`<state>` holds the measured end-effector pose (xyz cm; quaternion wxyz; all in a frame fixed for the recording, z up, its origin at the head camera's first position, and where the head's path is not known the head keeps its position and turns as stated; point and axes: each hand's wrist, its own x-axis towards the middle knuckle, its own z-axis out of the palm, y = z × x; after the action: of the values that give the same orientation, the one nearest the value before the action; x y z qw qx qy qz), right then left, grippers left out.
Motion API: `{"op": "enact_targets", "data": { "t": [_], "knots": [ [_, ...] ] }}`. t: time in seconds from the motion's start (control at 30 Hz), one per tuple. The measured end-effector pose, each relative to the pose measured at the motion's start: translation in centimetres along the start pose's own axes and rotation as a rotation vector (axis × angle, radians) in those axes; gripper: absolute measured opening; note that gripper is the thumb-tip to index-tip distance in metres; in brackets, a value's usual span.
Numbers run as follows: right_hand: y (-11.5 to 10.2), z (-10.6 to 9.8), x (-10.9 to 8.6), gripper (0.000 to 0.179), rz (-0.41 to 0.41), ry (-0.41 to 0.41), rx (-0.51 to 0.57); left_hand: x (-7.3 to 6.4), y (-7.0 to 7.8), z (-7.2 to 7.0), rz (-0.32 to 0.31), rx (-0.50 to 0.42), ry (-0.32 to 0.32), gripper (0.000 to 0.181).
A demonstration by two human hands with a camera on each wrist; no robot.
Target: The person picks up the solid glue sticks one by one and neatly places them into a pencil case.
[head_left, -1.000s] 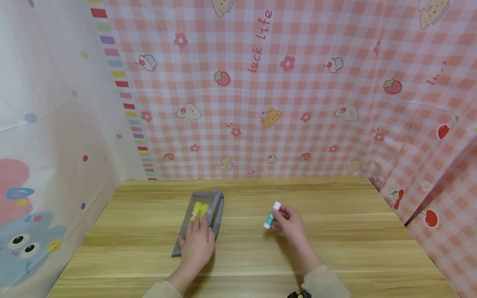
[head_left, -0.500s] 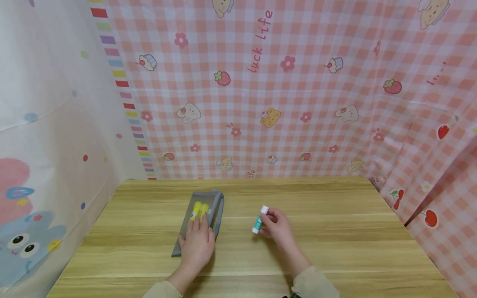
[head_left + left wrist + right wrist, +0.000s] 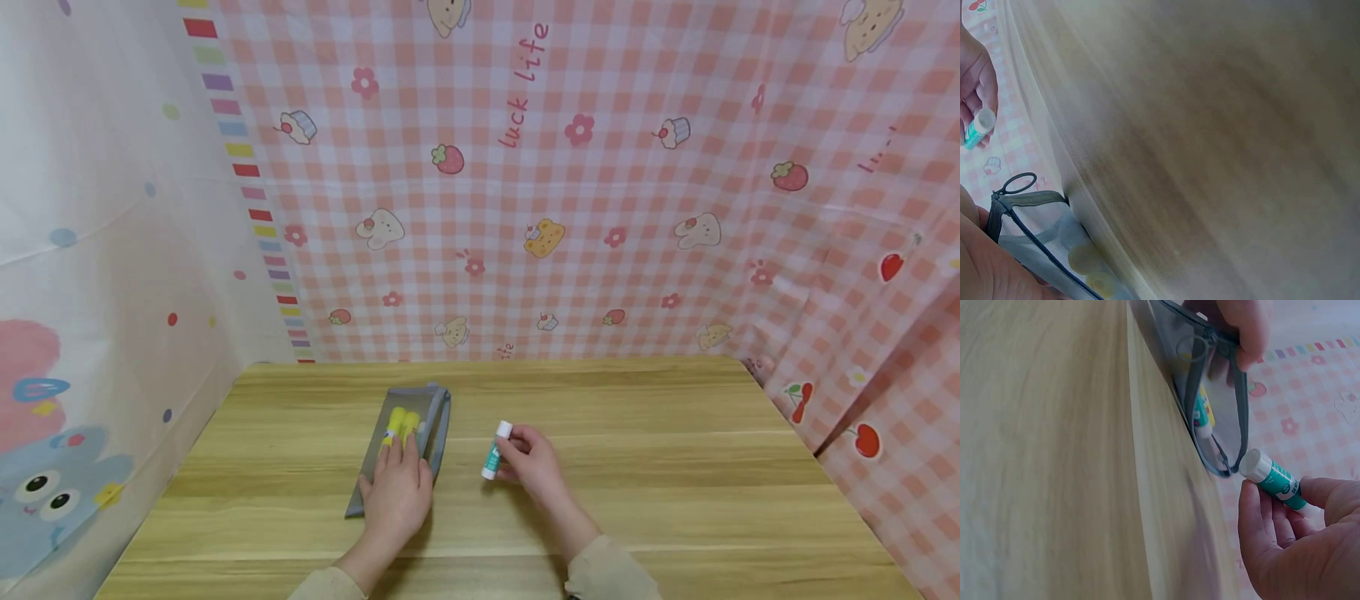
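Note:
My left hand rests on a grey mesh zip pouch, its fingers lying straight across the upper side and the thumb near the zip edge. Through the mesh, two yellow tubes show under the fingertips. In the right wrist view the pouch mouth gapes, and a green tube with a white end lies inside beside something yellow. A glue stick, white-capped with a green label, is pinched between the thumb and fingers of my right hand. It is held tilted above the table, right of the pouch and apart from it.
The wood-grain table reaches back to a pink checked cloth. A white printed curtain hangs along the left side. At the pouch's corner is a ring-shaped zip pull.
My right hand has carried the glue stick leftward and slightly nearer to me, closer to the pouch. My left hand and the pouch have stayed in place.

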<state>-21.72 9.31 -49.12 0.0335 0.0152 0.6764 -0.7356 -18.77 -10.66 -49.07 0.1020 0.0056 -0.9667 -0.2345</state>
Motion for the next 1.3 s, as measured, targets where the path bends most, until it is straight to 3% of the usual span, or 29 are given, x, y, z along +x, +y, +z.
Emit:
{"op": "enact_targets", "data": {
  "t": [0.4, 1.3],
  "knots": [
    [0.4, 2.2, 0.7, 0.031, 0.002, -0.046, -0.022, 0.1, -0.1, 0.2, -0.007, -0.003, -0.002, 0.049],
    [0.9, 7.1, 3.7, 0.024, 0.056, -0.037, -0.104, 0.2, -0.2, 0.0, -0.009, 0.014, -0.014, 0.049]
  ]
}}
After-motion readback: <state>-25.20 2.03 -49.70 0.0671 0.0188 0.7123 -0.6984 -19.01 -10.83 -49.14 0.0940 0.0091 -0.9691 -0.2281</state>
